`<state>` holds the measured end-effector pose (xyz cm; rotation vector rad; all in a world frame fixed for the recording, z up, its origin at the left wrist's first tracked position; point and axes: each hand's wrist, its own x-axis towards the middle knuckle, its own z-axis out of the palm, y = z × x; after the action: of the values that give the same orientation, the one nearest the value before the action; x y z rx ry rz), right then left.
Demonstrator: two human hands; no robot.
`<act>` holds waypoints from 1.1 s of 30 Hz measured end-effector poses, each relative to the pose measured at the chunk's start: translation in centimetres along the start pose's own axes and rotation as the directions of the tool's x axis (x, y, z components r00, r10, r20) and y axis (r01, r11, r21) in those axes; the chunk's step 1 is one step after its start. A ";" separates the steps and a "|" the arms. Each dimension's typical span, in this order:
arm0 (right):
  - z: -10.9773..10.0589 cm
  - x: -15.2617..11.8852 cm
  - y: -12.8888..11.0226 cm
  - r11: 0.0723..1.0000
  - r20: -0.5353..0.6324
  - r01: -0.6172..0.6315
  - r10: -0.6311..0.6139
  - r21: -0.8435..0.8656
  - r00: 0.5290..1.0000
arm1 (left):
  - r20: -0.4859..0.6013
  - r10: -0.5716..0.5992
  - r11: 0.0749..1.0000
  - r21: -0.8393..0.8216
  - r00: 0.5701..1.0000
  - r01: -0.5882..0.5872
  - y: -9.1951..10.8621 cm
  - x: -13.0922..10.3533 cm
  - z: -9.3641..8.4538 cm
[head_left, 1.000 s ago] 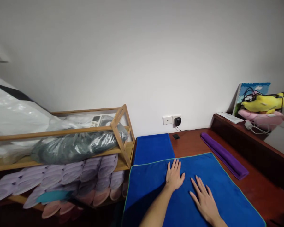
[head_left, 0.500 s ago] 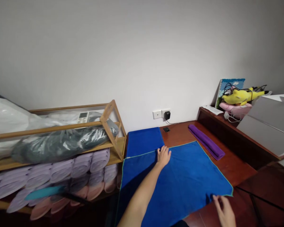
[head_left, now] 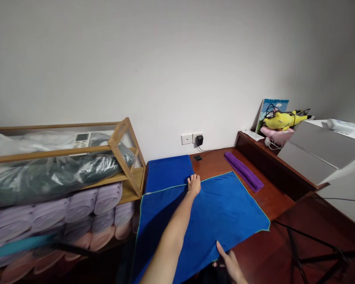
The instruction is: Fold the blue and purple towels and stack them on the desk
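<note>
A blue towel (head_left: 225,213) with a light green edge lies spread over the reddish-brown wooden surface. My left hand (head_left: 194,184) is at its far edge, with curled fingers gripping the cloth and small creases running out from them. At the near edge, my right hand (head_left: 230,263) has its thumb on top of the cloth and its other fingers at or below the edge, partly hidden. Behind the towel lies a folded darker blue cloth (head_left: 168,171), close to my left fingertips. A rolled purple towel (head_left: 244,171) rests to the right.
On the left stands a wooden rack (head_left: 127,157) with plastic-wrapped items, a remote control (head_left: 81,142) and rows of lilac slippers (head_left: 83,205). A black plug (head_left: 198,140) sits in the wall socket. At right are a yellow plush toy (head_left: 281,120), grey drawers (head_left: 310,150) and black metal legs (head_left: 313,258).
My right hand has moved left along the near edge, away from the right corner. My left fingers have curled in at the far edge. The view has shifted to the right.
</note>
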<state>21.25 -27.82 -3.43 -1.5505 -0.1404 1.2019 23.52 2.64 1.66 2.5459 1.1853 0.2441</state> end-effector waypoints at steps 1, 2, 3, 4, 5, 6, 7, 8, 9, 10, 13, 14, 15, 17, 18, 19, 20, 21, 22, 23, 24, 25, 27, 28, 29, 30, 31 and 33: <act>0.1 -0.2 0.0 1.000 -0.019 0.020 -0.019 0.017 1.000 | 0.020 -0.001 1.000 -0.031 1.000 0.002 0.0 0.0 -0.6; 0.1 -0.4 0.0 0.999 -0.034 0.034 -0.033 0.030 0.999 | 0.040 0.000 0.998 -0.065 0.999 0.003 0.1 -0.1 -1.3; 0.1 -0.4 0.2 0.999 -0.043 0.035 -0.034 0.040 0.999 | 0.057 0.003 0.995 -0.103 0.998 0.003 0.1 -0.2 -2.1; 0.0 -0.5 0.4 0.999 -0.042 0.023 -0.021 0.046 0.999 | 0.070 0.008 0.990 -0.143 0.997 0.002 0.2 -0.3 -3.1; -0.1 -0.5 0.6 0.999 -0.042 0.004 -0.002 0.042 0.999 | 0.079 0.017 0.983 -0.184 0.997 -0.002 0.3 -0.4 -4.1; -0.3 -0.5 0.8 1.000 -0.042 -0.011 0.012 0.028 0.999 | 0.083 0.028 0.974 -0.227 0.996 -0.009 0.5 -0.6 -5.2; -0.5 -0.5 1.1 1.000 -0.051 -0.024 0.024 0.008 0.998 | 0.087 0.043 0.963 -0.269 0.995 -0.019 0.7 -0.8 -6.4; -0.7 -0.6 1.2 0.999 -0.071 -0.034 0.033 -0.008 0.997 | 0.090 0.062 0.950 -0.312 0.994 -0.031 0.9 -1.0 -7.5; -0.9 -0.8 1.3 0.999 -0.093 -0.035 0.034 -0.013 0.995 | 0.094 0.081 0.934 -0.354 0.992 -0.043 1.2 -1.3 -8.7; -1.1 -1.1 1.2 1.000 -0.112 -0.025 0.025 -0.003 0.993 | 0.097 0.100 0.917 -0.396 0.990 -0.054 1.5 -1.6 -9.9; -2.3 -2.7 -0.2 0.995 -0.168 0.064 -0.049 0.082 0.985 | 0.088 0.144 0.847 -0.526 0.986 -0.077 2.1 -3.2 -13.3; -2.8 -3.5 -1.0 0.987 -0.189 0.113 -0.090 0.112 0.978 | 0.076 0.153 0.817 -0.571 0.985 -0.083 2.2 -4.0 -14.5; -3.5 -4.2 -2.0 0.975 -0.205 0.168 -0.137 0.143 0.969 | 0.060 0.159 0.782 -0.617 0.985 -0.089 2.1 -4.8 -15.6; -5.2 -5.8 -4.5 0.939 -0.211 0.281 -0.239 0.200 0.948 | 0.019 0.156 0.702 -0.706 0.988 -0.097 1.8 -6.7 -17.8; -6.1 -6.6 -5.9 0.911 -0.191 0.345 -0.306 0.227 0.933 | 0.000 0.147 0.658 -0.747 0.989 -0.098 1.6 -7.7 -18.9; -7.0 -7.3 -7.4 0.885 -0.175 0.400 -0.366 0.240 0.914 | -0.017 0.135 0.614 -0.784 0.991 -0.097 1.2 -8.8 -19.9; -7.9 -7.9 -8.9 0.856 -0.175 0.459 -0.427 0.237 0.887 | -0.029 0.124 0.569 -0.817 0.992 -0.095 0.9 -9.9 -20.9; -8.7 -8.6 -10.5 0.824 -0.186 0.520 -0.488 0.224 0.853 | -0.038 0.113 0.526 -0.845 0.993 -0.093 0.5 -11.1 -21.8; -9.4 -9.2 -12.1 0.805 -0.197 0.552 -0.517 0.219 0.833 | -0.045 0.106 0.485 -0.870 0.993 -0.091 0.1 -12.2 -22.7; -9.9 -9.8 -13.6 0.791 -0.203 0.572 -0.537 0.217 0.819 | -0.050 0.100 0.447 -0.890 0.994 -0.090 -0.2 -13.4 -23.5; -10.2 -10.4 -15.2 0.778 -0.205 0.589 -0.553 0.220 0.808 | -0.056 0.094 0.412 -0.907 0.994 -0.090 -0.5 -14.5 -24.2; -10.3 -11.1 -16.7 0.765 -0.203 0.604 -0.570 0.223 0.796 | -0.064 0.086 0.382 -0.920 0.994 -0.092 -0.8 -15.6 -24.9; -10.1 -12.5 -19.6 0.742 -0.168 0.638 -0.615 0.206 0.770 | -0.084 0.063 0.336 -0.937 0.995 -0.100 -1.3 -17.7 -26.3; -9.8 -13.3 -20.9 0.737 -0.137 0.650 -0.636 0.183 0.759 | -0.094 0.048 0.321 -0.941 0.994 -0.105 -1.5 -18.8 -27.0; -9.5 -13.9 -22.0 0.734 -0.100 0.659 -0.652 0.162 0.751 | -0.110 0.031 0.307 -0.945 0.993 -0.114 -1.7 -19.7 -27.7; -9.1 -14.5 -22.9 0.735 -0.070 0.663 -0.661 0.142 0.747 | -0.131 0.011 0.294 -0.947 0.991 -0.128 -1.9 -20.7 -28.5; -8.6 -14.8 -23.7 0.738 -0.049 0.662 -0.662 0.130 0.748 | -0.159 -0.011 0.280 -0.948 0.987 -0.150 -2.1 -21.7 -29.2; -7.8 -14.9 -24.6 0.754 -0.036 0.644 -0.646 0.128 0.763 | -0.221 -0.053 0.250 -0.947 0.974 -0.202 -2.4 -23.4 -30.6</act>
<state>31.83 -33.27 23.95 -1.2174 -0.5506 0.6432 -1.93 -7.29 28.97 1.4036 0.5684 0.9668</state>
